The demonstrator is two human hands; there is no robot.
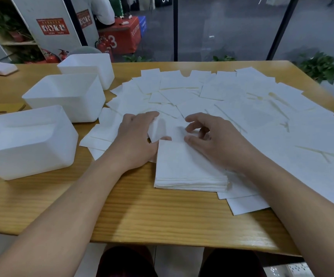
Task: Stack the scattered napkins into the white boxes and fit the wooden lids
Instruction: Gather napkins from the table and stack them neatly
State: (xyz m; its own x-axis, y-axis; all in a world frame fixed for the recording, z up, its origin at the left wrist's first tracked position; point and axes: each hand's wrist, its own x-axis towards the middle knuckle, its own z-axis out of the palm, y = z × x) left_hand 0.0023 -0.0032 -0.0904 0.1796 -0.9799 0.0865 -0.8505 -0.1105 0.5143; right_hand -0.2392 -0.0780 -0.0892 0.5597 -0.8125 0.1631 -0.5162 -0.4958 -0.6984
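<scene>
While both forearms are reaching in from the near edge, the wooden table (134, 208) is carrying everything, and the scattered napkins (242, 100) are spreading across most of it, lying beyond the two hands and far out past the right one, overlapping each other in loose layers. Three white boxes (28, 142) are standing in a row off beyond the left hand, all open-topped, the nearest one sitting just past that wrist and the other two running away toward the far edge. Between the two wrists a squared napkin stack (190, 168) is lying flat, its far edge meeting both hands. The left hand (136, 140) is curling its fingers and thumb around a single napkin (158, 128), which is lifting and bending up off the pile at the stack's far left corner. The right hand (212, 140) is hovering over the stack's far right part with its fingers loosely bent and spread; I cannot tell whether its thumb is touching the paper. Flat wooden lids (4, 107) are lying behind the nearest box, well away from the left hand.
</scene>
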